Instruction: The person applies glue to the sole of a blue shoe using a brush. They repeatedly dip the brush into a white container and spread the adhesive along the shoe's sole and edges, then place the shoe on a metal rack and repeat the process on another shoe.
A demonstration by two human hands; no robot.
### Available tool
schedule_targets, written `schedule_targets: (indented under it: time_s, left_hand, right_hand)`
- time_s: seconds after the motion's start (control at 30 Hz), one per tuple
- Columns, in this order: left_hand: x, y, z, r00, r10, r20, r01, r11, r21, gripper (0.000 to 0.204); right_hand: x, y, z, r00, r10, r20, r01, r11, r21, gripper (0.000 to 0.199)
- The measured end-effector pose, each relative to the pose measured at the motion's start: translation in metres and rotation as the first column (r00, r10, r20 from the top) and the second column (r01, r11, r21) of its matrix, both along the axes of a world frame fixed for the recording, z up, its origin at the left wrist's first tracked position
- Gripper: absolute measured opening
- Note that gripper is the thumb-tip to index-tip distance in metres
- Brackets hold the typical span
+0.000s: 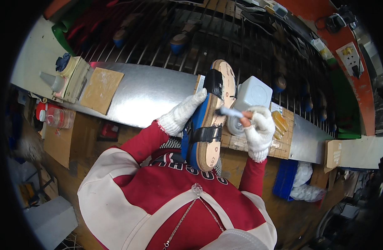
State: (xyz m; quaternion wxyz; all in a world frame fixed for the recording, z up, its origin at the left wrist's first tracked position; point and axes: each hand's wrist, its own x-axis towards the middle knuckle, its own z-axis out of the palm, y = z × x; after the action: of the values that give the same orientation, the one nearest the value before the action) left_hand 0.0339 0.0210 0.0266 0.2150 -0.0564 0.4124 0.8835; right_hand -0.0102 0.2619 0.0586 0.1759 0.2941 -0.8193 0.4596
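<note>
My left hand (184,113), in a white knit glove, grips a shoe (207,139) on a blue last by its side, with the pale sole side turned up and black straps folded over its edges. My right hand (259,129), gloved with bare fingertips showing, is closed on a brush (232,112) with a pale handle. The dark bristles touch or hover just over the middle of the sole; I cannot tell which. Just beyond, a second sole (227,81) lies partly behind the first shoe. A small round pot (235,126) stands below the brush, near my right hand.
A white plastic jug (255,95) stands behind the pot. Amber lumps (279,124) lie on cardboard to its right. The metal ledge (143,93) carries a brown board (101,90) at left. Beyond runs a rack of rods with several lasted shoes (181,41). A blue crate (285,180) sits lower right.
</note>
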Motion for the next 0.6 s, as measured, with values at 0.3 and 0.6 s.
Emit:
schedule_targets:
  time_s: [0.3, 0.6]
  left_hand:
    - [0.007, -0.003, 0.002, 0.985, 0.169, -0.027, -0.171, 0.981, -0.088, 0.078]
    - [0.015, -0.01, 0.0, 0.978, 0.164, -0.129, -0.185, 0.967, -0.174, 0.089]
  right_hand:
    - [0.037, -0.006, -0.014, 0.96, -0.013, 0.278, 0.039, 0.995, -0.091, 0.02]
    - [0.03, -0.029, -0.008, 0.971, -0.224, -0.082, 0.23, 0.97, 0.079, 0.016]
